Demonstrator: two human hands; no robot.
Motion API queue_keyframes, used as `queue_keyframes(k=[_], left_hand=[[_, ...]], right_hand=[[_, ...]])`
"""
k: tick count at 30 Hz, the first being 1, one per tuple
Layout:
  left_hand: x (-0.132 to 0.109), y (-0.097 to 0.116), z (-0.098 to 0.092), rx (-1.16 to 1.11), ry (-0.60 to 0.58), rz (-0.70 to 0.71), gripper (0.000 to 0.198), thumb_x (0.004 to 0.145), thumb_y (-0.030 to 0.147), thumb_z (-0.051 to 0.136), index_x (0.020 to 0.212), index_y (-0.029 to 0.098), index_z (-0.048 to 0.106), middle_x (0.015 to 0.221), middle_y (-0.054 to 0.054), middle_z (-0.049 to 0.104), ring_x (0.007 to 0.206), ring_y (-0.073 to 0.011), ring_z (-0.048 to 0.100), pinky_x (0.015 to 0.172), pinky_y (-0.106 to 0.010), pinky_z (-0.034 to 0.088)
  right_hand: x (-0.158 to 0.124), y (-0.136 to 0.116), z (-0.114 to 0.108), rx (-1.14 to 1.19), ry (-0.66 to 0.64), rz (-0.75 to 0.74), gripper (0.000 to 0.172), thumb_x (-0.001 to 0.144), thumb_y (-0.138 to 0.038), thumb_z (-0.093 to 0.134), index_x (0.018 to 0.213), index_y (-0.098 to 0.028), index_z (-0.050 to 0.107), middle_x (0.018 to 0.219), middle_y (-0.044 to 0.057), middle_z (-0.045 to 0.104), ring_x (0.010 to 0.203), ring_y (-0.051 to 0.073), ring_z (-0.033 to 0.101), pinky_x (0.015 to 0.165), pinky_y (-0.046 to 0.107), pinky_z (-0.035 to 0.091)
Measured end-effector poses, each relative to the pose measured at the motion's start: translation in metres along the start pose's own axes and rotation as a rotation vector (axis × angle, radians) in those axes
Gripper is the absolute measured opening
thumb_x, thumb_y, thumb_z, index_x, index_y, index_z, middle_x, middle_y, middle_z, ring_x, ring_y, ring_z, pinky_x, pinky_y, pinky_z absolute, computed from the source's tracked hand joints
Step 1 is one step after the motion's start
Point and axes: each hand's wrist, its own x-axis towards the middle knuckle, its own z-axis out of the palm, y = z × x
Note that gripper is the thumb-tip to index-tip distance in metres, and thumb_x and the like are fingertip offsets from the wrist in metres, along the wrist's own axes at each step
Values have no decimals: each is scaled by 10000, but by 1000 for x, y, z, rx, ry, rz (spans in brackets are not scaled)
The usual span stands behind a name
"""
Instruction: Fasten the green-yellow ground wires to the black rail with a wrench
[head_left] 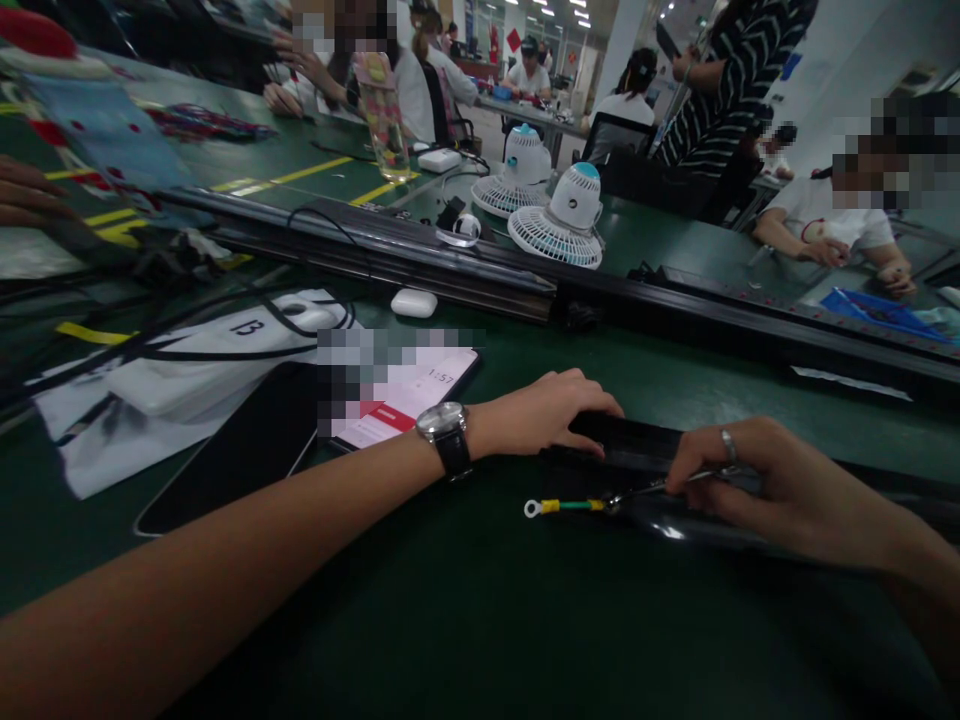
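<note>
While left hand (551,410) rests flat, palm down, on the long black plastic housing (637,435) near the green bench (450,620) front edge, right hand (780,485) pinches a thin metal tool (645,490). The green-yellow ring-terminal wire (570,506) lies between both hands, touching the tool tip.

Wearer's hands: two are showing, the left hand (544,410) at centre and the right hand (765,480) at lower right.
Desk fans: two are standing at upper centre, the rear fan (525,165) and the front fan (559,215).
Phones: two are lying at lower left, the dark phone (232,455) and the lit phone (420,395).
Green wire (577,506): one is lying at lower centre.
Wristwatch (444,425): one is showing at centre.
Ring (728,445): one is showing at lower right.
Earbud case (413,302): one is lying at centre.
Bottle (382,110): one is standing at upper centre-left.
</note>
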Motion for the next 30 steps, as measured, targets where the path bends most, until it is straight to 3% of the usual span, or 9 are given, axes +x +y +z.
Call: queue_keyframes(k=[10,14,18,23,30], left_hand=[[-2,2,0,-6,-6,3,364,947,357,673,1293,256,621,1252,-45,647,1125,-236,535,972,-365,391],[-2,2,-1,-11,-28,-14,388,947,374,671,1311,255,615,1286,-51,635,1145,-248,527,972,-375,389],[-2,3,-1,-12,-36,-24,395,949,371,668,1324,260,609,1275,-45,640,1145,-248,524,978,-377,384],[-2,3,0,-5,-31,-23,383,942,365,676,1306,260,620,1247,-50,650,1124,-248,531,971,-372,392],[-3,2,-1,5,-37,-3,387,945,359,669,1315,257,612,1258,-52,642,1124,-246,532,970,-367,398]], right_hand=[[8,8,-1,2,6,56,193,897,-97,549,870,-218,698,772,-14,662,683,146,598,633,262,448],[-1,6,-10,1,65,66,130,962,-261,565,956,-230,691,836,18,695,717,184,631,611,279,473],[-13,0,-19,-90,128,116,124,956,-341,594,969,-249,676,799,15,692,632,180,613,536,273,453],[-10,-12,-13,-268,-2,71,85,936,-254,591,969,-270,667,753,-14,673,572,145,601,535,266,429],[-7,-13,-2,-265,-112,16,94,922,-207,618,989,-264,651,869,6,700,685,159,644,614,269,483]])
